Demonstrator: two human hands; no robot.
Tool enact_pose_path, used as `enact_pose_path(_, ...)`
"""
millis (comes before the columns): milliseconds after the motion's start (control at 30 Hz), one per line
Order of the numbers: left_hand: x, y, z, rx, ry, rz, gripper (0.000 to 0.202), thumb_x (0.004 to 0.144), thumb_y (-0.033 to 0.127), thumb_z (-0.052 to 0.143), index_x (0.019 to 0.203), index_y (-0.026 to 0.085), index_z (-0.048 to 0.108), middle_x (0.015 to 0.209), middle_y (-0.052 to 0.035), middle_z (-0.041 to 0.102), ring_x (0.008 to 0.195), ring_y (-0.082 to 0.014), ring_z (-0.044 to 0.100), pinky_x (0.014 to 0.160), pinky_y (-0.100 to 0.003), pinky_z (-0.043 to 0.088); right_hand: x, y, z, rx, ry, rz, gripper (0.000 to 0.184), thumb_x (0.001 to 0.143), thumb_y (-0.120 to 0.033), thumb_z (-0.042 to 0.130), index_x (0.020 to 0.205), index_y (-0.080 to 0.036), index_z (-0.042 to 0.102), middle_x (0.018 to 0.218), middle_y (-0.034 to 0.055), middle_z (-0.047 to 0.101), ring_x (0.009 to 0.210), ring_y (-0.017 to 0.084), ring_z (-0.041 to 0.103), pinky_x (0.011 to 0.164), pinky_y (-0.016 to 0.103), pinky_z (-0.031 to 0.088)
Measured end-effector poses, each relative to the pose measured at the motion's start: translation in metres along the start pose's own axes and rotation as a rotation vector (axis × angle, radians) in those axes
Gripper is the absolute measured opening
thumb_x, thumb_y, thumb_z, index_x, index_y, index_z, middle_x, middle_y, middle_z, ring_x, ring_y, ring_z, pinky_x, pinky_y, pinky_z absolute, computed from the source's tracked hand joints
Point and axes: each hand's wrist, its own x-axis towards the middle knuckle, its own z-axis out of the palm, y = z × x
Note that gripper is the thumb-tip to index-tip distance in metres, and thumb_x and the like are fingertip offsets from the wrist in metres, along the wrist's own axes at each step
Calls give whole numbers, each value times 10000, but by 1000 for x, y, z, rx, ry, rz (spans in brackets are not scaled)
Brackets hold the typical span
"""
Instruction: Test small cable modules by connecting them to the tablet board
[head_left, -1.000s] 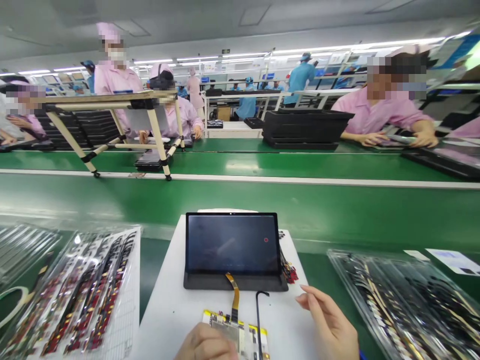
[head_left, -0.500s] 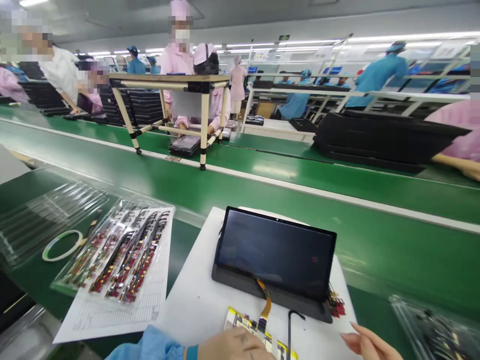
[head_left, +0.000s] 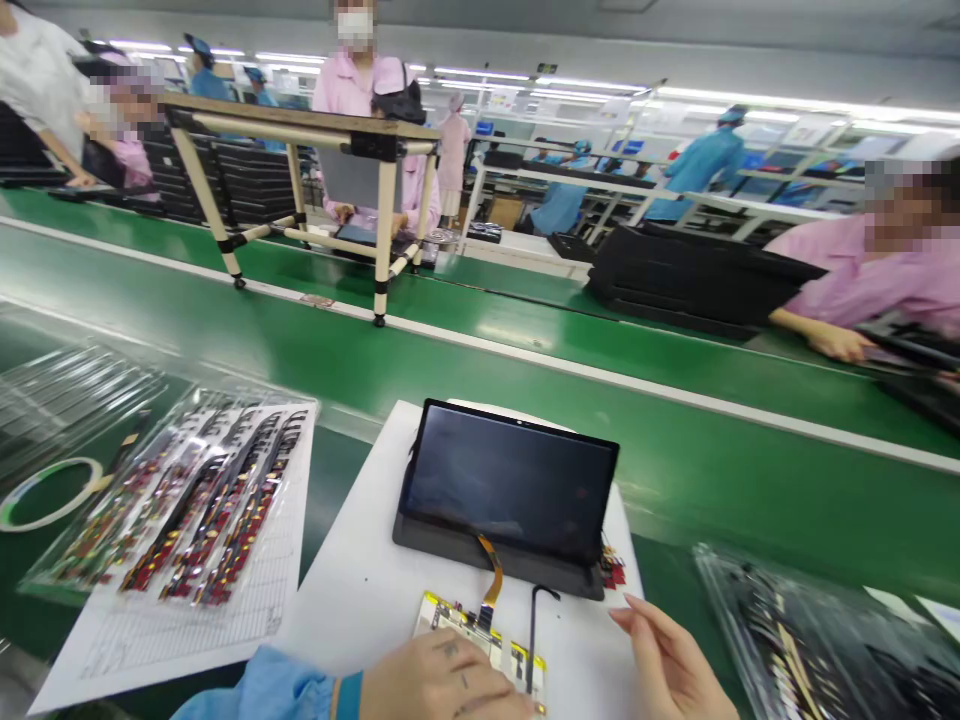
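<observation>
The person's left hand (head_left: pixel 439 680), coming out of a light-blue sleeve (head_left: pixel 259 685), lies over the lower edge of a small rectangular metal circuit board trimmed with yellow tape (head_left: pixel 469 628). Its fingers are curled and pressed together on the board, though the hand hides whether they pinch anything. The board sits near the front of a flat white work pad (head_left: pixel 352 600). A narrow golden-orange ribbon cable (head_left: pixel 491 572) rises from the board to the lower edge of a black-screened tablet (head_left: pixel 510 480), which stands tilted back in a dark grey folio stand (head_left: pixel 450 550). The right hand (head_left: pixel 667 668) is open, its slender fingers (head_left: pixel 637 615) loosely spread and just beside a thin black hooked rod (head_left: pixel 531 640), not touching it. A small bunch of red-and-black connectors (head_left: pixel 611 570) lies at the stand's right corner. To the left, a clear plastic sleeve of ribbon cables (head_left: pixel 217 500) rests on a printed grid sheet (head_left: pixel 225 625); to the right lies a clear plastic tray of cables (head_left: pixel 787 640) — both beside the pad. Beyond runs a green conveyor belt (head_left: pixel 675 470), with a co-worker in a pink smock (head_left: pixel 877 275) across it.
</observation>
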Motion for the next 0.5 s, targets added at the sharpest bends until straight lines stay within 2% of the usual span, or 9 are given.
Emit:
enact_pose_path(100, 1, -2, -6, -55, 3, 24, 223, 957, 152, 353, 1034, 76, 548, 791, -38, 683, 690, -137, 623, 663, -255, 491, -3, -2, 4, -68, -54, -269, 257, 850, -399, 481, 978, -204, 588, 848, 26, 643, 809, 191, 604, 752, 324, 466)
enact_pose_path(167, 3, -4, -11, -73, -9, 43, 300, 972, 144, 269, 1036, 65, 551, 789, -56, 684, 683, -145, 625, 650, -259, 496, -3, -9, 7, -157, -79, -449, 232, 873, -331, 449, 1029, -229, 586, 945, 35, 622, 895, 190, 582, 782, 334, 464)
enact_pose_path(267, 7, -7, -19, -79, -29, 67, 350, 980, 156, 216, 1038, 62, 548, 776, -69, 681, 669, -145, 629, 639, -253, 502, -2, -23, 13, -346, -110, -643, 318, 891, -304, 411, 1177, -228, 527, 1074, 71, 578, 1028, 213, 530, 812, 364, 465)
enact_pose_path(367, 9, -8, -24, -73, -36, 86, 350, 981, 170, 217, 1038, 66, 546, 768, -75, 678, 690, -144, 638, 663, -245, 509, 1, -37, 19, -477, -171, -800, 389, 901, -291, 391, 1270, -179, 442, 1183, 101, 534, 1124, 224, 473, 835, 369, 465)
enact_pose_path(500, 7, -11, -25, -122, -44, 86, 349, 985, 202, 226, 1163, 73, 496, 801, -85, 681, 729, -149, 649, 685, -244, 518, 11, -53, 25, -516, -216, -933, 466, 914, -256, 351, 1363, -143, 295, 1211, 69, 537, 1212, 223, 396, 888, 376, 445)
